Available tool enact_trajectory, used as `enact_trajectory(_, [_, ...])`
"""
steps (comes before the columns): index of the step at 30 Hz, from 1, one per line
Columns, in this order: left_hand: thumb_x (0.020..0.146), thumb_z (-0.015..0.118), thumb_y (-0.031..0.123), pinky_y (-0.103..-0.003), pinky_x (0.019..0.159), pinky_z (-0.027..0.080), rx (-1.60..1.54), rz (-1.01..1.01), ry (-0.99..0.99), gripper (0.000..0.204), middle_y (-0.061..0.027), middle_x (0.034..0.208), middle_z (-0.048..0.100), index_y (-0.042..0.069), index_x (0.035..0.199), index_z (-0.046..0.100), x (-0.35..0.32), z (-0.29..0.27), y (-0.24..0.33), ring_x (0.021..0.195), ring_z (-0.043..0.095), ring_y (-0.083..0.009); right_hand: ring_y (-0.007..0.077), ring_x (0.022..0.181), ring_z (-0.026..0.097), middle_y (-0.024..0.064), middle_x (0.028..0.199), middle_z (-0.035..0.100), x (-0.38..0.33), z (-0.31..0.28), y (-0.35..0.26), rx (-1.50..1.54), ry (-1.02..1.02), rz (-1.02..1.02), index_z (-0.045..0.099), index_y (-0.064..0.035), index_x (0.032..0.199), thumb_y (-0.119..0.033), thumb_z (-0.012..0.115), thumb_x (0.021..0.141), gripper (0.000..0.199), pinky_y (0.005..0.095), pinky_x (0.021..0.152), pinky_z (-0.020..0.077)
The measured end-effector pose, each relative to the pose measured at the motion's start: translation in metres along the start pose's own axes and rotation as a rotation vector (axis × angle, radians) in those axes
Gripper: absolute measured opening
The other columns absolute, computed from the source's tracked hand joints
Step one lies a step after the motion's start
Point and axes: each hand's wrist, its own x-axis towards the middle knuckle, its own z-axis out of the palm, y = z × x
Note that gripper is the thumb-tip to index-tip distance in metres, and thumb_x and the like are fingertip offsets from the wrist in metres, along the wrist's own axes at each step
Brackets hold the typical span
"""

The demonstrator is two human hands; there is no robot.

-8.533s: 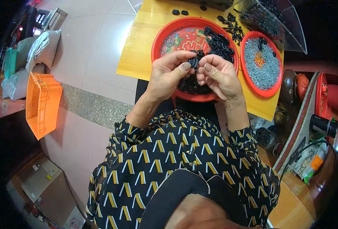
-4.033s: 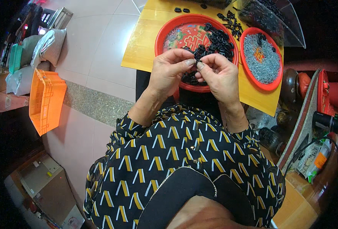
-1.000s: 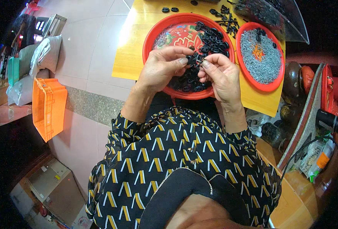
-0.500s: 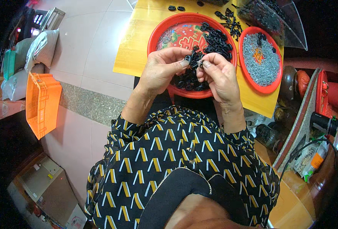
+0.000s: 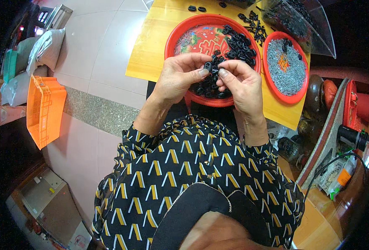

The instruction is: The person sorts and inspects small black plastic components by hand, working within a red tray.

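Note:
Over a round red tray (image 5: 170, 46), my two hands meet with their fingertips almost touching. My left hand (image 5: 177, 79) is closed, pinching a black plastic cord-lock piece (image 5: 207, 66) with holes through it. My right hand (image 5: 243, 83) is closed too, thumb against forefinger, on a small silvery spring (image 5: 215, 71) that points at the black piece; a dark bit at its fingertips is mostly hidden. Beneath the hands lies a heap of black plastic pieces (image 5: 238, 45), and the tray's far left holds thin silvery bits (image 5: 186, 41).
On the yellow table (image 5: 153, 39), a smaller red tray (image 5: 273, 91) holds many silvery springs (image 5: 288, 77) and some orange bits. Loose black parts (image 5: 256, 29) and a clear bin (image 5: 318, 25) are farther back. An orange crate (image 5: 46, 112) stands on the floor at left.
My right fingers have shifted and turned slightly, so the silvery spring now shows between the hands. My left hand keeps its pinch on the cord-lock piece. The whole view has shifted a little.

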Motion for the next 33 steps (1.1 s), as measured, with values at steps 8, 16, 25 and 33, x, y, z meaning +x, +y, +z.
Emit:
enact_trajectory(8, [0.078,0.057,0.003,-0.020,0.063,0.045,-0.186,-0.040,-0.038,0.024,-0.0049,0.086,0.058,-0.002,0.101,0.054,0.001,0.001,-0.002,0.074,0.055,-0.0096,0.0061,0.058,0.053,0.0026,0.071,0.055,0.000,0.001,-0.001,0.003,0.059,-0.014,0.055,0.0014,0.086,-0.006,0.056,0.079,0.010,0.0176,0.050,0.0450])
enact_trajectory(16, [0.076,0.059,0.000,-0.020,0.062,0.045,-0.145,-0.006,-0.032,0.023,-0.0057,0.084,0.058,-0.002,0.098,0.054,0.000,0.003,-0.002,0.072,0.054,-0.0096,0.0065,0.057,0.053,0.0026,0.070,0.055,0.000,0.000,0.001,0.054,0.053,-0.018,0.054,0.0014,0.087,-0.005,0.056,0.079,0.011,0.0177,0.050,0.0452])
enact_trajectory(25, [0.074,0.059,-0.003,-0.021,0.063,0.047,-0.156,0.113,0.092,0.018,-0.0072,0.079,0.059,-0.002,0.092,0.054,-0.001,0.022,-0.010,0.069,0.057,-0.0118,0.0125,0.061,0.056,0.0086,0.077,0.057,-0.002,0.014,0.008,0.437,0.048,0.029,0.051,0.0030,0.093,-0.004,0.050,0.082,0.013,0.0223,0.054,0.0474])
enact_trajectory(33, [0.073,0.060,-0.005,-0.021,0.060,0.046,-0.176,0.127,0.214,0.015,-0.0069,0.078,0.059,-0.002,0.087,0.057,-0.004,0.019,-0.013,0.065,0.056,-0.0106,0.0138,0.065,0.057,0.0093,0.077,0.057,-0.001,0.012,0.009,0.482,0.066,-0.006,0.051,0.0027,0.093,-0.005,0.049,0.083,0.013,0.0239,0.057,0.0479])
